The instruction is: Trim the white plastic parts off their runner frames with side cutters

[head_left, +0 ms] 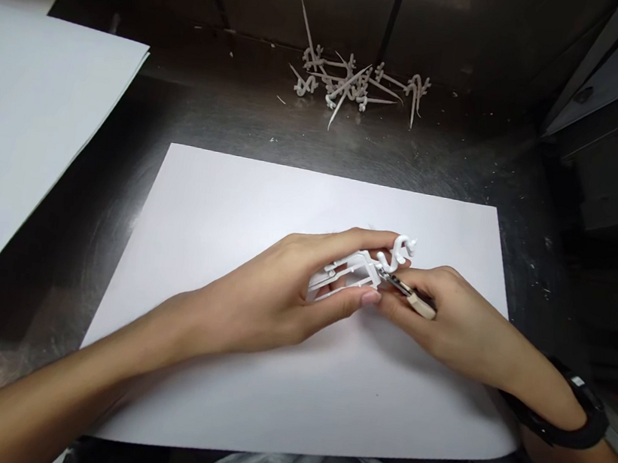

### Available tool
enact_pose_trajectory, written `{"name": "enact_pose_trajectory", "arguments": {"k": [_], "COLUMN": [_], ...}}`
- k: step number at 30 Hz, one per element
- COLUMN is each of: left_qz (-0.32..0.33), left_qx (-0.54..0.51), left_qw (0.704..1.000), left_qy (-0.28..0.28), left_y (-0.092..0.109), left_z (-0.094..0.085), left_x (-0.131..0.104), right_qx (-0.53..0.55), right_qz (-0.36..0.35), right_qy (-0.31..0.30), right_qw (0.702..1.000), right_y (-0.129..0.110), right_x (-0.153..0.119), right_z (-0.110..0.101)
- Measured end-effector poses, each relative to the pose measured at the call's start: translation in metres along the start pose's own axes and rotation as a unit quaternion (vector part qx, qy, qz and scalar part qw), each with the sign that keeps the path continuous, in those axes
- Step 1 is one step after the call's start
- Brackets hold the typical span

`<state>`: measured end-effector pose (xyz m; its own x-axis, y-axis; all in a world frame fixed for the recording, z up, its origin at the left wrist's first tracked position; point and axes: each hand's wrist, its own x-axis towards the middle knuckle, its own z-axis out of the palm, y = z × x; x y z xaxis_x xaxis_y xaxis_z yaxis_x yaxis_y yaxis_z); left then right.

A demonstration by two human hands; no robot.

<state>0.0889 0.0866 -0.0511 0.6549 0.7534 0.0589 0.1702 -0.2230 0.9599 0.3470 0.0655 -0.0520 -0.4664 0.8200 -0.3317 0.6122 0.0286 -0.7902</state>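
Note:
My left hand (301, 287) is closed around a white plastic moulded part (358, 265), thumb below and fingers above it. A curled white sprue (399, 252) sticks out at the right end of that part. In my right hand (448, 322) is a pair of small cutting pliers (419, 304) with cream handles. Their metal jaws sit at the place where the sprue meets the part; whether the jaws are closed cannot be made out. Both hands are over a large white sheet (205, 195).
Beyond the sheet, a pile of cut white sprues (351, 85) with thin pointed stems lies on the dark metal table (215, 117). White crumbs are scattered near it. A stack of white sheets (34, 112) covers the left side. A dark wall panel (316, 5) rises at the back.

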Motion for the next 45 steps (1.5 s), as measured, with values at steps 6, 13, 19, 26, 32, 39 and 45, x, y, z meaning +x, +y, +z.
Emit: {"name": "enact_pose_trajectory", "arguments": {"k": [6,13,19,26,32,39,45], "left_qz": [-0.044,-0.025,0.037,0.085,0.034,-0.039,-0.057], "left_qx": [-0.025,-0.029,-0.029,0.031,0.043,-0.024,-0.005], "left_qw": [0.999,0.999,0.999,0.996,0.998,0.998,0.998], "left_qy": [-0.002,0.000,-0.015,-0.013,0.015,0.036,-0.012], "left_y": [-0.002,-0.004,-0.006,-0.006,-0.002,-0.002,0.000], "left_z": [0.004,0.005,0.002,-0.002,-0.002,-0.004,0.000], "left_x": [-0.001,0.001,0.003,0.004,0.003,0.003,0.001], "right_qx": [0.037,-0.012,-0.043,-0.093,-0.106,-0.019,0.072], "right_qz": [0.016,-0.010,-0.058,-0.095,-0.102,-0.077,-0.114], "right_qy": [-0.057,-0.005,0.037,0.099,0.144,0.102,0.238], "right_qw": [0.998,1.000,0.997,0.986,0.979,0.992,0.962], "right_y": [0.003,-0.005,-0.011,-0.001,0.003,-0.006,-0.008], "right_x": [0.000,-0.001,-0.002,0.000,0.002,-0.002,-0.001], "right_z": [-0.001,0.003,0.003,0.011,0.013,-0.001,0.010]}}
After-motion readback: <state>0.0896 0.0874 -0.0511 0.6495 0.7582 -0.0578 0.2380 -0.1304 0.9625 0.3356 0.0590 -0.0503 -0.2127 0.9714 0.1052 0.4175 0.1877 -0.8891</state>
